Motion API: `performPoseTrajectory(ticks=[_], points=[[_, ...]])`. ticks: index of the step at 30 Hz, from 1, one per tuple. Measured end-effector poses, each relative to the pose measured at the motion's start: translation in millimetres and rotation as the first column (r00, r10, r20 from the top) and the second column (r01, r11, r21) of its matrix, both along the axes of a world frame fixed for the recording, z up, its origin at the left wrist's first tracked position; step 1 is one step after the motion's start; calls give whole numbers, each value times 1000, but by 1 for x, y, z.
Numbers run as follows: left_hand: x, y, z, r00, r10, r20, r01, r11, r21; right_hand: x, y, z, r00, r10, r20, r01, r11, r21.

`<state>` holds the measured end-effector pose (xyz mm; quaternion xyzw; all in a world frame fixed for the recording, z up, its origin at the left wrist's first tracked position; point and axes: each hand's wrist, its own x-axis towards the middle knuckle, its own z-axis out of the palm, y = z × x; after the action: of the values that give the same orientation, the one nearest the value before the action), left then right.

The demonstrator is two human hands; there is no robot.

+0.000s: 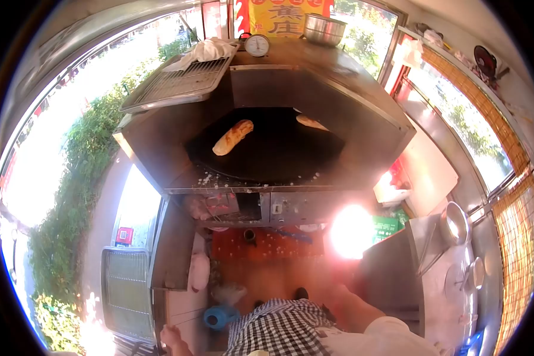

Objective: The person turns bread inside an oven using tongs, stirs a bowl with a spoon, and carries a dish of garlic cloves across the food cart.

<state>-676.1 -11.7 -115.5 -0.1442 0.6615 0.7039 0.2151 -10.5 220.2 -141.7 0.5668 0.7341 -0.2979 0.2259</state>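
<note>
My left hand [171,337] is low at the left, beside the end of the side counter and close to a wire rack tray; its fingers are too small and blurred to read. On the right, my forearm reaches forward, and my right hand [342,292] fades into glare, so its fingers do not show. Ahead is a wide metal oven [362,154] with a dark, open mouth. Inside lies a long browned flatbread [233,137] on the left, and another flatbread [312,123] partly shows at the back right. Both hands are well away from the breads.
A wire rack [178,83] with a white cloth [204,52], a dial gauge [257,45] and a steel bowl [324,29] sit on the oven top. Another rack tray [126,291] is at left. A blue jug [218,317] stands low. Metal pans [455,223] line the right counter.
</note>
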Motion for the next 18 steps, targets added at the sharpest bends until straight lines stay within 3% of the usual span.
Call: performPoseTrajectory(ticks=[1,3,5,6,9,11,13,15,17,18], points=[[18,6,-2,982,-186,46,188,979,-71,11,-9,1,991,-132,-27,132,991,-29],[51,15,-9,826,-547,135,563,812,-155,30,-21,1,961,-265,-75,263,964,-34],[88,30,-16,530,-825,197,845,496,-198,44,-29,-1,919,-357,-166,364,931,11],[110,47,-14,387,-895,221,911,335,-239,50,-32,-4,885,-405,-229,426,903,52],[158,84,-3,81,-956,282,942,-19,-336,64,-30,18,659,-575,-485,719,671,181],[173,102,4,-10,-953,301,910,-134,-392,60,-22,101,439,-612,-658,892,388,234],[182,112,12,-46,-950,308,880,-185,-439,76,-12,175,348,-600,-720,937,247,247],[187,123,17,-51,-953,300,854,-197,-482,95,-7,249,283,-472,-835,950,16,313],[192,136,24,-50,-959,279,826,-196,-528,140,-8,265,239,-669,-703,900,-119,418],[194,143,27,-41,-963,267,816,-187,-548,169,-9,255,309,-693,-651,815,-160,557]])
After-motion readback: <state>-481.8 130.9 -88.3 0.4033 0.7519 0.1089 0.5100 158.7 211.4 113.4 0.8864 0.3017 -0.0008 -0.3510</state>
